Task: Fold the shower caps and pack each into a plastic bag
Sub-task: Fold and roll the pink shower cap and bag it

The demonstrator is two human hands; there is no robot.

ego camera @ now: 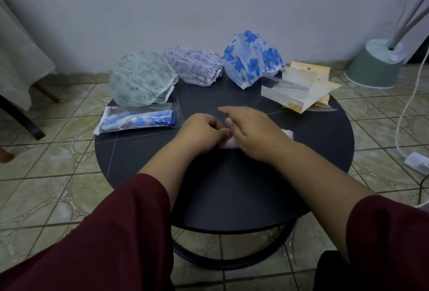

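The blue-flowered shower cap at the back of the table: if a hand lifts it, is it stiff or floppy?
Likely floppy: the blue-flowered shower cap is thin, translucent and crumpled into soft folds. Probably very light. Its puffed shape would likely collapse when pinched.

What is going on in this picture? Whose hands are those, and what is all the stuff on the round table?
The picture comes from a camera worn on a person's head, so you look down at their own two hands. They sit at a round dark table. At the back lie three unfolded plastic shower caps: a green-flowered cap, a purple-patterned cap and a blue-flowered cap. On the left, a folded blue-flowered cap in a clear plastic bag is already packed. On the right lies a pile of empty clear bags with yellow tops. In the middle, the left hand and the right hand are on a small folded pinkish cap, mostly hidden; the left hand's fingers pinch it.
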